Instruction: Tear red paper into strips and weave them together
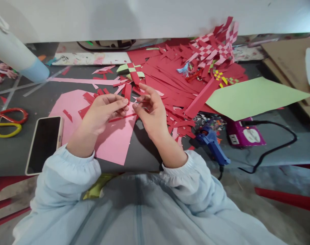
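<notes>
Between the thumb and fingers of my left hand (104, 110) is a red paper strip (128, 91), its upper end sticking up past the fingertips. My right hand (153, 112) is close by on the right, fingers curved and apart, with nothing plainly visible in them. Both hands are over a pink paper sheet (116, 146) with red paper scraps on it. Just beyond the fingertips sits a woven red and light green paper piece (134, 71). A long thin pink strip (86, 81) lies to its left.
Red sheets (160, 75), cut strips and woven pieces (208, 47) pile up at the back right. A light green sheet (254, 98), purple box (243, 134) and blue glue gun (213, 146) are on the right. Left are a phone (44, 144), scissors (9, 122) and a bottle (19, 51).
</notes>
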Demonstrator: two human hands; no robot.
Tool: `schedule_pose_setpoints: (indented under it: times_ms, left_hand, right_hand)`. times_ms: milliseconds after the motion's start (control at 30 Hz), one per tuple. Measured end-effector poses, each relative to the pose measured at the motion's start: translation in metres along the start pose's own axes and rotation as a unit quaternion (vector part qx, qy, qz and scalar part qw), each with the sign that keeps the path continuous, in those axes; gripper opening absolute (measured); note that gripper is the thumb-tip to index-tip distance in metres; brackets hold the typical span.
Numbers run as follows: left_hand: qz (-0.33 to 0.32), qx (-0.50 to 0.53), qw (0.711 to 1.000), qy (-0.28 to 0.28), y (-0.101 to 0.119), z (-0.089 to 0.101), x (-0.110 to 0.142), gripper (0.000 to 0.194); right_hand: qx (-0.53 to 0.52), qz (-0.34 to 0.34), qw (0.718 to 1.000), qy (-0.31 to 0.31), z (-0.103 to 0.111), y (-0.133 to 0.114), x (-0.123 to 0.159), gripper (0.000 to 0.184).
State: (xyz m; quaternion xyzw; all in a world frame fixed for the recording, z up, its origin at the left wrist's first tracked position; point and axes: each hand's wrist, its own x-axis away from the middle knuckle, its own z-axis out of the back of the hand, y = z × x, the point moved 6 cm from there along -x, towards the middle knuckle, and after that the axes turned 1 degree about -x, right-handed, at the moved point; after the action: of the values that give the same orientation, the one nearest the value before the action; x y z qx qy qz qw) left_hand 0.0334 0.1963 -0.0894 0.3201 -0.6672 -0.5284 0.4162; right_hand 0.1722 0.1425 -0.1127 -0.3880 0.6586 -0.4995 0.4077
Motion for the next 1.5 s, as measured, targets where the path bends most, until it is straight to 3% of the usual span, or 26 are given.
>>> schedule_pose_setpoints:
  times_ms: [167, 233, 300, 467, 533, 667, 800, 933, 1033, 1133, 1300, 1400, 1500]
  left_hand:
    - [0.013, -0.068, 0.992, -0.11, 0.0, -0.01, 0.002, 0.023]
    - [0.021, -0.083, 0.989, -0.117, -0.002, -0.01, 0.002, 0.025]
    - [0.038, -0.077, 0.992, -0.089, -0.005, -0.006, 0.0, 0.031]
    - [0.114, 0.01, 0.993, 0.004, -0.019, 0.006, -0.007, 0.047]
    - [0.13, 0.023, 0.991, 0.019, -0.021, 0.008, -0.008, 0.043]
    - [0.098, 0.01, 0.995, 0.03, -0.014, 0.01, -0.007, 0.033]
    - [0.061, 0.006, 0.997, 0.043, -0.01, 0.016, -0.007, 0.025]
    - [0.039, 0.002, 0.996, 0.076, -0.009, 0.021, -0.006, 0.021]
    - [0.01, -0.017, 0.996, 0.086, -0.005, 0.021, -0.005, 0.019]
    - [0.0, -0.029, 0.996, 0.083, -0.005, 0.02, -0.005, 0.02]
    - [-0.015, -0.026, 0.999, 0.04, -0.003, 0.012, -0.006, 0.023]
    - [-0.022, -0.005, 1.0, 0.012, -0.003, 0.003, -0.004, 0.027]
    - [-0.031, -0.006, 0.999, 0.0, -0.004, -0.004, -0.001, 0.028]
  right_hand:
    - [0.086, 0.072, 0.994, -0.008, 0.0, -0.014, 0.005, 0.027]
    - [0.101, 0.072, 0.992, -0.009, -0.001, -0.014, 0.005, 0.016]
    - [0.093, 0.061, 0.994, -0.008, -0.001, -0.012, 0.005, 0.004]
    - [0.027, 0.063, 0.997, -0.047, -0.009, -0.013, 0.005, 0.011]
    - [0.011, 0.053, 0.996, -0.068, -0.011, -0.013, 0.006, 0.014]
    - [0.0, 0.021, 0.993, -0.12, -0.016, -0.014, 0.007, 0.027]
    - [0.012, -0.04, 0.97, -0.238, -0.027, -0.009, 0.014, 0.033]
    - [0.033, -0.088, 0.903, -0.42, -0.042, -0.002, 0.031, 0.027]
    - [0.042, -0.093, 0.868, -0.486, -0.046, -0.001, 0.038, 0.026]
    - [-0.013, -0.107, 0.893, -0.437, -0.044, -0.004, 0.033, 0.022]
    - [-0.131, -0.135, 0.959, -0.211, -0.029, -0.003, 0.012, 0.022]
    - [-0.179, -0.164, 0.966, -0.09, -0.018, 0.004, 0.005, 0.026]
    - [-0.2, -0.19, 0.96, -0.042, -0.013, 0.008, 0.005, 0.03]
